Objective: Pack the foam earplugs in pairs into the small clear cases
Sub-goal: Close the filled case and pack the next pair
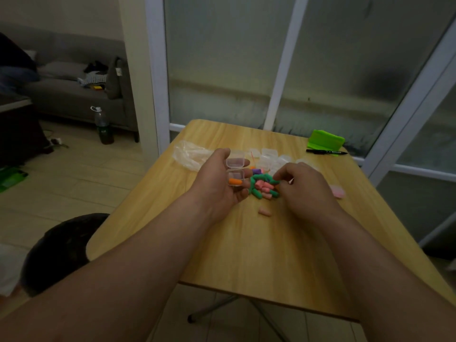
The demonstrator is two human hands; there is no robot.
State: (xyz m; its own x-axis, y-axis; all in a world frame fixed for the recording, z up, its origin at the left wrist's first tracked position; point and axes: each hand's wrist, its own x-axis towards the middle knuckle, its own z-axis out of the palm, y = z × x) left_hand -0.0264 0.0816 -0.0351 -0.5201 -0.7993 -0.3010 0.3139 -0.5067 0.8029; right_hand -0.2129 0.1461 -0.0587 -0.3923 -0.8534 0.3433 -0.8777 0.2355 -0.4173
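Our left hand [222, 186] grips the open case [235, 174], orange plug [234, 181] inside; earplug pile [262, 187] just right, under our right hand [304, 187], grip: cannot tell.

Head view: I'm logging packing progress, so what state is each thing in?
Held case: lid open, one orange earplug inside.
Left hand: holds that case.
Earplug pile: loose on the table.
Right hand: fingers curled at the pile, grip unclear.
Spare cases: lying behind the pile.
Marker: lying flat.
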